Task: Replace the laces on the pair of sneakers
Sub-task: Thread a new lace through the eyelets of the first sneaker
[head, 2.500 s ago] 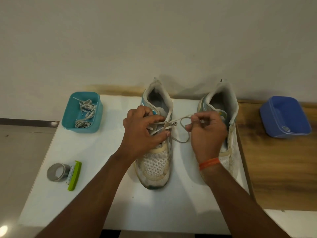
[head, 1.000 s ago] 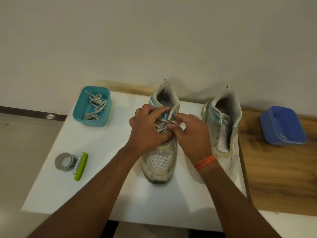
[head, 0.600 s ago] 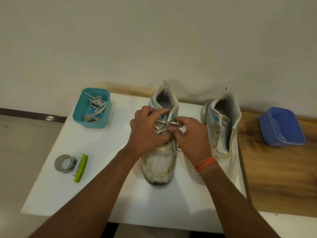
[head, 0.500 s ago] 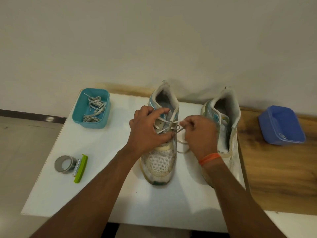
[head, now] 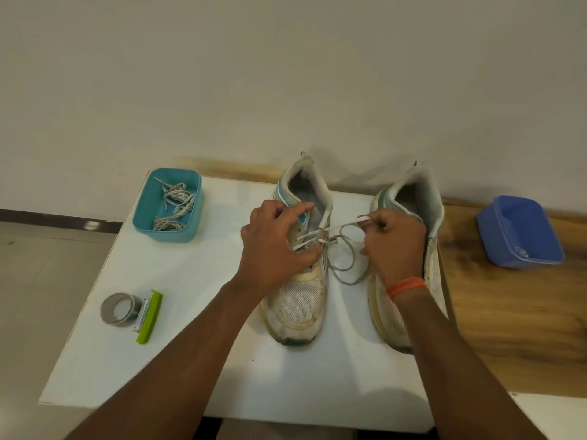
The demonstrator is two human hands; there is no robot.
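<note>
White table (head: 190, 360); fingers (head: 370, 221) around lace (head: 344, 224)

Two sneakers: left sneaker (head: 298, 300) under the fingers of the left hand (head: 273, 249), right sneaker (head: 409, 198) behind the right hand (head: 394, 246). One lace (head: 344, 249) between the fingers. Two tubs: teal tub (head: 168, 230), blue tub (head: 521, 236). One bundle of laces (head: 173, 204), strands uncountable. One tape roll (head: 119, 308). One orange wristband (head: 406, 285).
</note>
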